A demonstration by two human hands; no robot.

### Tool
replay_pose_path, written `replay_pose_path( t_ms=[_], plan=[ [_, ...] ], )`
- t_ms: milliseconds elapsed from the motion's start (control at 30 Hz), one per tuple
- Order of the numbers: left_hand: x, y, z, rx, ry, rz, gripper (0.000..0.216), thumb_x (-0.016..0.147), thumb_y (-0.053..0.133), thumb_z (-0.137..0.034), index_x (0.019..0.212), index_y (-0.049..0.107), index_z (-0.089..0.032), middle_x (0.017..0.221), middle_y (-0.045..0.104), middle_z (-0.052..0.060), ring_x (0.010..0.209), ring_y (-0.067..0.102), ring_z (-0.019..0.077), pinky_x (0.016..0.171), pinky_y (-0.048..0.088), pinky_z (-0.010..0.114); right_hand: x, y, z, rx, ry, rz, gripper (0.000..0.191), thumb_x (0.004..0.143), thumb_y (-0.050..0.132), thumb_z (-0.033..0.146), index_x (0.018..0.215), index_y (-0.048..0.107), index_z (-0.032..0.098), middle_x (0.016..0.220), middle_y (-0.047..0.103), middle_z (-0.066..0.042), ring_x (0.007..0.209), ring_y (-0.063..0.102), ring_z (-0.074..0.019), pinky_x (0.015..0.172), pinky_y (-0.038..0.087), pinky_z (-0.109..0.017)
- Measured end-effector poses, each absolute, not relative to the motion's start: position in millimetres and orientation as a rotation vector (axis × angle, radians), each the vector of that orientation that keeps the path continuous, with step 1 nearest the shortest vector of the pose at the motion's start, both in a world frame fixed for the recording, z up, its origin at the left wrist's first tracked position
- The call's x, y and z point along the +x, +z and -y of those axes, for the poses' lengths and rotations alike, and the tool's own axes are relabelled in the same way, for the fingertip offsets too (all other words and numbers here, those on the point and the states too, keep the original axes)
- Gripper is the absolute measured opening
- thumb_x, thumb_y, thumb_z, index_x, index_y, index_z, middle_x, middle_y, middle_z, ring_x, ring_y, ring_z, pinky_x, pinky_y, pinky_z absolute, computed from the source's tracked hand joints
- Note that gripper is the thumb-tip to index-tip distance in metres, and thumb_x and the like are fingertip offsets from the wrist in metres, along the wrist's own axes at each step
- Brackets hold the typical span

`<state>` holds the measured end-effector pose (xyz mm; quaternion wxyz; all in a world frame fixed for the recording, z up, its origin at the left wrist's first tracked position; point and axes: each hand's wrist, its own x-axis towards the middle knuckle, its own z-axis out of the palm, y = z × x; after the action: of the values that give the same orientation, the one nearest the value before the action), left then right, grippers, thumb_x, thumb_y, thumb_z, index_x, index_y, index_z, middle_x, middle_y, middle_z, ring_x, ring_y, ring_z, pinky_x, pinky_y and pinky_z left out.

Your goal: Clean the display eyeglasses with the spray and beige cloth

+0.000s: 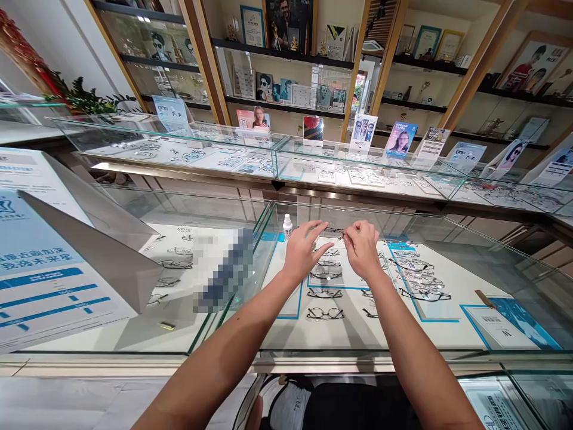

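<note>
Leftmost, a large folded card (49, 257) fills the left edge of the frame, its printed face turned to the camera; next to it, left of center, several pairs of glasses (176, 264) lie in a column behind glass, with a blurred-out patch covering the area just to their right; a small yellowish object (166, 326) lies below them.

Near the center, a white bottle (287, 227) stands upright, close to the left hand (305, 248); this hand has its thumb and fingers spread, with a clear gap between them, at the left end of a dark pair of glasses (335, 232), though whether it touches them I cannot tell; that pair is raised between the two hands, slightly right of the frame's center; the right hand (362, 246) pinches its right end with fingers drawn close together.

Below the hands, more glasses (325, 313) lie in rows on the white surface of the table (340, 340); right of the right forearm, another column of glasses (425, 294) lies over a blue-edged panel; farther right, toward the lower right, is a blue-and-white card (496, 331); upright printed cards (363, 132) line the glass case behind, across the upper part of the frame.
</note>
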<state>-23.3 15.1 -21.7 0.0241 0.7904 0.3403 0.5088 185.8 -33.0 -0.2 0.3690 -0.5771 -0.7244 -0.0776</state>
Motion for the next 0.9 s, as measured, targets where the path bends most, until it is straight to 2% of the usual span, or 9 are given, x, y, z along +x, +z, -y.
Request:
replay_pose_path(
  t_ms=[200, 467, 567, 733, 900],
  plan=[
    [-23.5, -21.1, -14.4, 2.420, 1.593, -1.080, 0.050, 0.096, 0.078, -0.055, 0.138, 0.073, -0.027, 0.139, 0.075, 0.014, 0.127, 0.073, 0.0318, 0.106, 0.055, 0.047, 182.6, 3.4, 36.2, -1.467, -0.205, 1.829, 0.026, 0.110, 0.045, 0.032, 0.107, 0.070, 0.026, 0.123, 0.059, -0.011, 0.118, 0.050, -0.0317, 0.097, 0.036, -0.049],
    [-22.4, -20.5, -13.0, 2.366, 1.629, -0.996, 0.049, 0.097, 0.077, -0.052, 0.139, 0.072, -0.027, 0.143, 0.075, 0.014, 0.132, 0.072, 0.0314, 0.110, 0.057, 0.047, 180.0, 4.5, 37.9, -1.447, -0.192, 1.797, 0.028, 0.110, 0.045, 0.036, 0.108, 0.071, 0.026, 0.121, 0.062, -0.011, 0.119, 0.052, -0.0316, 0.098, 0.037, -0.049],
    [-23.1, -20.1, -12.6, 2.308, 1.641, -0.998, 0.049, 0.098, 0.077, -0.051, 0.140, 0.070, -0.027, 0.142, 0.075, 0.014, 0.133, 0.071, 0.0314, 0.113, 0.056, 0.047, 178.5, 5.1, 39.9, -1.408, -0.189, 1.741, 0.025, 0.108, 0.052, 0.041, 0.119, 0.068, 0.027, 0.124, 0.062, -0.011, 0.119, 0.055, -0.0317, 0.101, 0.040, -0.050],
    [-25.7, -17.2, -13.7, 2.146, 1.741, -1.088, 0.053, 0.097, 0.077, -0.054, 0.141, 0.068, -0.025, 0.138, 0.075, 0.014, 0.131, 0.071, 0.0307, 0.113, 0.056, 0.047, 178.1, 5.5, 39.9, -1.305, -0.188, 1.612, 0.057, 0.097, 0.067, 0.044, 0.148, 0.052, 0.025, 0.142, 0.058, -0.016, 0.132, 0.055, -0.0356, 0.111, 0.045, -0.056],
    [-27.1, -12.9, -13.9, 2.033, 1.767, -1.157, 0.054, 0.096, 0.078, -0.056, 0.139, 0.069, -0.025, 0.136, 0.075, 0.013, 0.128, 0.070, 0.0303, 0.108, 0.058, 0.045, 178.5, 3.2, 36.3, -1.253, -0.095, 1.585, 0.063, 0.097, 0.073, 0.047, 0.152, 0.052, 0.026, 0.145, 0.061, -0.016, 0.136, 0.058, -0.0343, 0.117, 0.048, -0.057]
  ],
)
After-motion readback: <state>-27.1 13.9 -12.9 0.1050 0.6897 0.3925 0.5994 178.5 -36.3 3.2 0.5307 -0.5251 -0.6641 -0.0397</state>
